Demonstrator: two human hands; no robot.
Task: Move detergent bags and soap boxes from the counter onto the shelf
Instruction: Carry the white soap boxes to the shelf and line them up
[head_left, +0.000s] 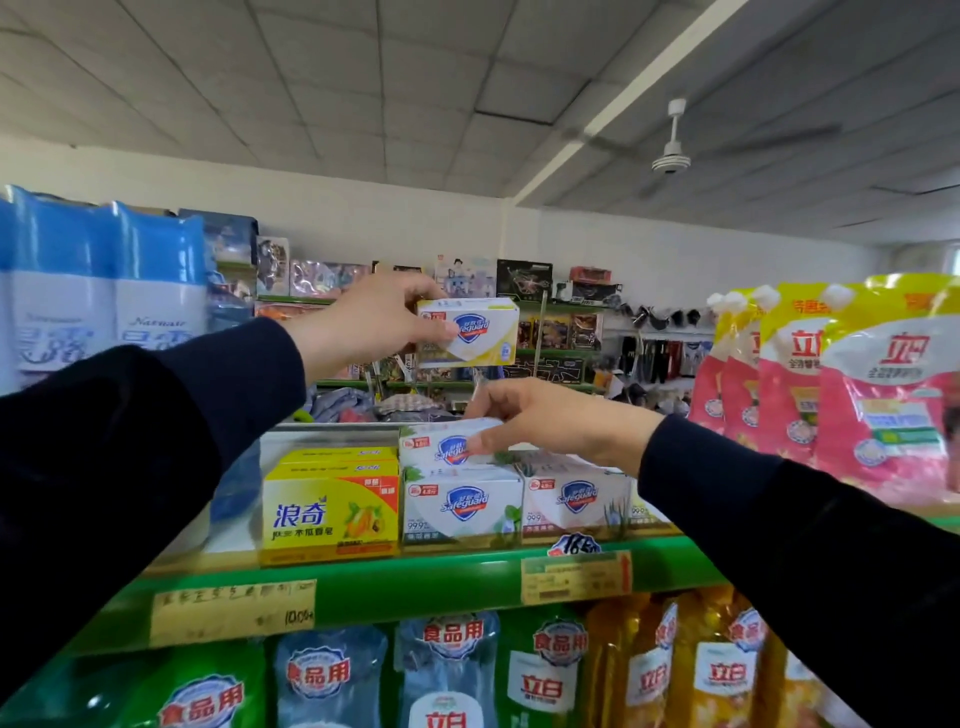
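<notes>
I see my left hand (371, 317) pinching a glossy cardboard soap box (470, 331), white with a yellow corner, held in the air above the shelf (415, 577), long axis level, printed face toward me. My right hand (540, 418) grips a white soap box (447, 446) with green leaves, lying flat atop two rectangular cartons (462, 506), long axis running left to right

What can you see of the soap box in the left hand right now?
The soap box is a small white carton with a yellow corner and a blue Safeguard shield on its front. It looks like thin printed card, closed and undamaged. The left hand pinches its left end, thumb on the front and fingers over the top. It is held level in the air, front towards the camera, above the stacked boxes on the shelf, touching none.
</notes>
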